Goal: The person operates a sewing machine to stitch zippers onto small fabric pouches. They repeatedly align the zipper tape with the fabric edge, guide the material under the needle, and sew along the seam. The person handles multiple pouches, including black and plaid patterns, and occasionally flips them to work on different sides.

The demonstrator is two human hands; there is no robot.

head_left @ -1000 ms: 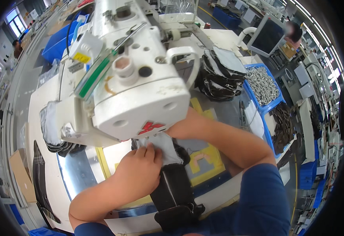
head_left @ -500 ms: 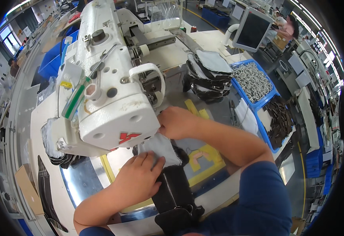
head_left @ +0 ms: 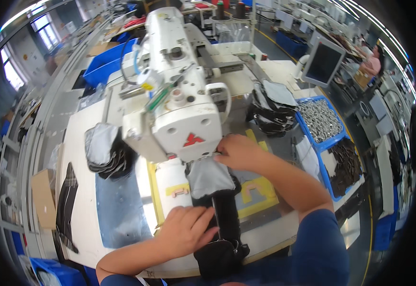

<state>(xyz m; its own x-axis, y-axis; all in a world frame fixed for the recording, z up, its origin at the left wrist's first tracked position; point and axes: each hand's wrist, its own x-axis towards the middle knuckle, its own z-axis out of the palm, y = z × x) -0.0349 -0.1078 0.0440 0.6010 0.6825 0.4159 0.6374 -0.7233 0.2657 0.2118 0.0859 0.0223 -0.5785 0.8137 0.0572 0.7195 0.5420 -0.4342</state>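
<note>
A white industrial sewing machine [head_left: 187, 125] stands before me, its head above a black fabric piece with a grey backing panel [head_left: 211, 177]. From the panel a black fabric strip with a zipper [head_left: 227, 217] runs toward me, ending in a black pouch-like part [head_left: 217, 260] with a metal ring. My left hand [head_left: 186, 231] lies with outstretched fingers on the strip's left side, below the grey panel. My right hand [head_left: 242, 151] is curled beside the machine head at the panel's upper right edge. What its fingertips pinch is hidden.
Stacks of grey-backed black pieces stand left [head_left: 105, 148] and right [head_left: 272, 107] of the machine. Blue trays at the right hold metal hooks [head_left: 320, 119] and dark brown pieces [head_left: 345, 167]. A monitor [head_left: 324, 62] stands behind. Yellow tape [head_left: 260, 207] marks the work plate. A person [head_left: 372, 64] sits far right.
My left hand has slid off the grey panel, toward me onto the zippered strip. My right hand stays beside the machine head. The whole view has shifted, showing more of the table's left side.
</note>
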